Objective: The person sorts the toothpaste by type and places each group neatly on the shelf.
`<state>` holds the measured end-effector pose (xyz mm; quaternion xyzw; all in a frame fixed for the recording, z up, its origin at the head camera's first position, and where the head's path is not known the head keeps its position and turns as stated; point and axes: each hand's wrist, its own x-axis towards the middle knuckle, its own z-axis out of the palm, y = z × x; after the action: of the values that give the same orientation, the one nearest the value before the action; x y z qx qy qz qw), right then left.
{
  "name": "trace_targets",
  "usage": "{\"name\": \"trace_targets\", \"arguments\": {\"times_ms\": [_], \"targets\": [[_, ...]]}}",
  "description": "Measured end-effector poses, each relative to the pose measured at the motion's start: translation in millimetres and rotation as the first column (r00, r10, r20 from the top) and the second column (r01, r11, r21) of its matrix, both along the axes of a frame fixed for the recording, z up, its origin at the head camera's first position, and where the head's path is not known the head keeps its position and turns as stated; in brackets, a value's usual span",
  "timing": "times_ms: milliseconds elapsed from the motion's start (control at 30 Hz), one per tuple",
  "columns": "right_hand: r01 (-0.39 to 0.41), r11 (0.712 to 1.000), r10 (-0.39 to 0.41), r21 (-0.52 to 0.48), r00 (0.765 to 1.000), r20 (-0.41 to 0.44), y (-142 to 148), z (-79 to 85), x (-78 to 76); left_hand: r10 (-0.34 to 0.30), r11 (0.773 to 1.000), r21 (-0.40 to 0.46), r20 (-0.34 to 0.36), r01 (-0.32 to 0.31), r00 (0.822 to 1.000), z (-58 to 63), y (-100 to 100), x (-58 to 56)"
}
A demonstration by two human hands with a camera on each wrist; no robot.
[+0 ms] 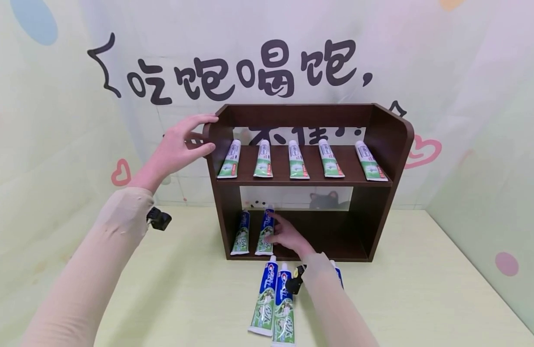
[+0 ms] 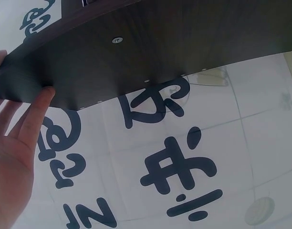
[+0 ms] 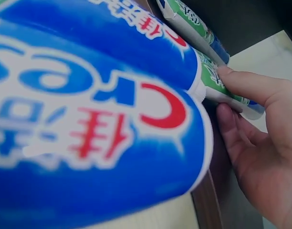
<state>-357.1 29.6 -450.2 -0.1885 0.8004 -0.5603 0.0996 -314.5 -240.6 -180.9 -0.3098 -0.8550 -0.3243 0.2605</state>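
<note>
Toothpaste tubes (image 1: 284, 308) of blue and green were the nearest things to you: two of them lay close side by side on the pale table (image 1: 184, 299), their caps pointing away from you toward the brown shelf (image 1: 301, 183). A little to the right lay one further tube (image 1: 338, 275), mostly hidden under your right sleeve (image 1: 332, 294). Beyond these, your right hand (image 1: 289, 237) reached in the lower compartment and was narrow, for its thumb and fingers pinched a standing-in-line blue-green tube (image 1: 263, 236) by its side; this tube was inside the compartment, its cap end to the back, but whether its full length rested on the board could not be told. Just beside it, on the left, was another tube (image 1: 241, 234) of the same kind, near the left wall of the shelf. Your left hand (image 1: 182, 144) was rather wide, with the fingers spread, and it touched the upper part of the left side panel (image 1: 217, 154); it held no tube. On the upper board stood in a row five white-green tubes (image 1: 298, 161), set apart from one another. Farthest from you was the pale wall (image 1: 466, 72) with large black characters (image 1: 275, 77).
</note>
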Motion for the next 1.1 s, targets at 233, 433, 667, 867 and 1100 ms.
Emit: {"name": "trace_targets", "arguments": {"times_ms": [233, 433, 667, 867, 1100], "targets": [[-0.058, 0.996, 0.059, 0.069, 0.998, 0.000, 2.9, 2.3, 0.1, 0.015, 1.000, -0.007, -0.002, -0.015, 1.000, -0.9, -0.3, -0.2], [-0.065, 0.992, 0.066, 0.110, 0.998, -0.005, 3.5, 2.7, 0.9, 0.022, 1.000, -0.010, 0.001, -0.022, 1.000, -0.2, -0.9, 0.8], [-0.070, 0.990, 0.070, 0.121, 0.998, 0.004, 3.2, 2.3, 0.2, 0.023, 1.000, -0.012, 0.012, -0.023, 1.000, 0.8, -0.4, 1.8], [-0.091, 0.986, 0.096, 0.139, 0.995, -0.025, 6.9, 4.4, 2.1, 0.020, 1.000, -0.008, 0.013, -0.019, 1.000, 1.5, 1.4, 2.2], [-0.085, 0.987, 0.089, 0.136, 0.996, -0.023, 6.6, 4.7, 4.0, 0.015, 1.000, -0.003, 0.007, -0.015, 1.000, 0.7, 1.3, 0.7]]}}
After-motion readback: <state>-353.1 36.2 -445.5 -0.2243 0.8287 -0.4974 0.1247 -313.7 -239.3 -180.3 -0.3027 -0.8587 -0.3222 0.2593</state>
